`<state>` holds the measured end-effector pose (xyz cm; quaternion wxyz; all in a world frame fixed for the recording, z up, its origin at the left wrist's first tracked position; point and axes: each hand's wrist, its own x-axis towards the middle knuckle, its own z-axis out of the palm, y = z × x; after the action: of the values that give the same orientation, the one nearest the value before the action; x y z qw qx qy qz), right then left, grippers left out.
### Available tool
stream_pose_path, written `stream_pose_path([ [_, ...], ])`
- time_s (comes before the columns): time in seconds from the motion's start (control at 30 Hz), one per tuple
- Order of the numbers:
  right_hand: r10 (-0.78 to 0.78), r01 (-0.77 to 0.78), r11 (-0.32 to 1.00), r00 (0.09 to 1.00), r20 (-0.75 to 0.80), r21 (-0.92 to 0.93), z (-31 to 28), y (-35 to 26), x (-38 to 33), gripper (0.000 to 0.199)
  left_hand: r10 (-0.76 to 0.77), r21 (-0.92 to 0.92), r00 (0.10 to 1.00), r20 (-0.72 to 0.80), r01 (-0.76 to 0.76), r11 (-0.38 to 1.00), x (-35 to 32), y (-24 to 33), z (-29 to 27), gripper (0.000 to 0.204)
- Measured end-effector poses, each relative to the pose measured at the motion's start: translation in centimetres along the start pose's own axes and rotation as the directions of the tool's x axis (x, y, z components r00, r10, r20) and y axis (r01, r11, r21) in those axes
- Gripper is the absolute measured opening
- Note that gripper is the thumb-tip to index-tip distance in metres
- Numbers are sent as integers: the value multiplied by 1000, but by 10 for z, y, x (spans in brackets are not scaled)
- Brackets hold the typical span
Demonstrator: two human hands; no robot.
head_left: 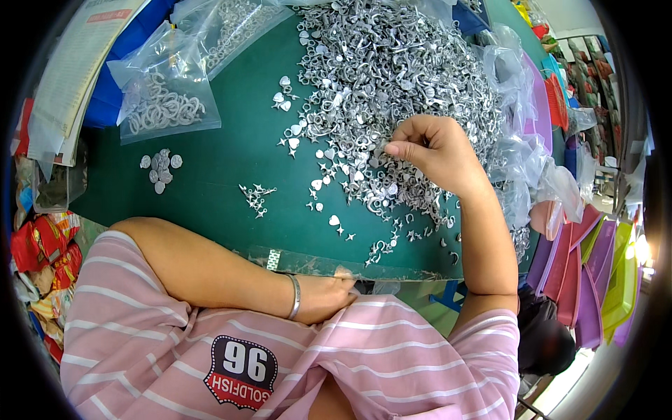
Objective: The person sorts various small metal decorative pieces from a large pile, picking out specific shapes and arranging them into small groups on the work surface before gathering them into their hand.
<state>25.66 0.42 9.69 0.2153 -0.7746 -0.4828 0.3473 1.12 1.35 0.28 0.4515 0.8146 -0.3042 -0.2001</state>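
Far left, at the tabletop's (231, 168) left edge: stack of papers (70, 77), snack packets (38, 245) below it

Back-left corner: clear bag (164, 98) holding silver rings, lying flat. Just in front of it, small cluster of round charms (159, 168), set apart from the rest. Nearer the middle, a little group of star charms (256, 196), also apart. So a few small sorted groups were done; by far the most was left unsorted

Left hand (329, 294) rested at the front edge of the tabletop, bracelet (295, 297) on the wrist, fingers loosely curled; could not tell whether it held anything

Back right: large heap of silver charms (392, 77), hearts and stars mixed, thinning out toward the front edge

Right hand (434, 150) sat on the heap's front slope, fist-like, thumb and forefinger pinched at a piece too small to make out; its long axis and pointing could not be told. Pinch pointed toward the left edge

Right edge: crumpled clear bags (518, 147), coloured plastic trays (595, 280) beyond
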Motion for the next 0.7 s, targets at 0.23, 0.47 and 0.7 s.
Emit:
stream_pose_path([
  [0.23, -92, 89, 996, 975, -201, -23, 8, 7, -13, 12, 17, -7, 997, -80, -18, 1000, -1, -2, 8, 32],
  [0.47, -113, 35, 947, 967, -227, -321, 40, 15, -22, 13, -33, 3, 999, -15, 33, 999, 1, 0, 3, 30],
  [0.7, -232, 291, 786, 957, -177, 545, 23, 129, -59, 27, 68, 31, 969, -236, -62, 998, 1, -5, 21, 24],
])
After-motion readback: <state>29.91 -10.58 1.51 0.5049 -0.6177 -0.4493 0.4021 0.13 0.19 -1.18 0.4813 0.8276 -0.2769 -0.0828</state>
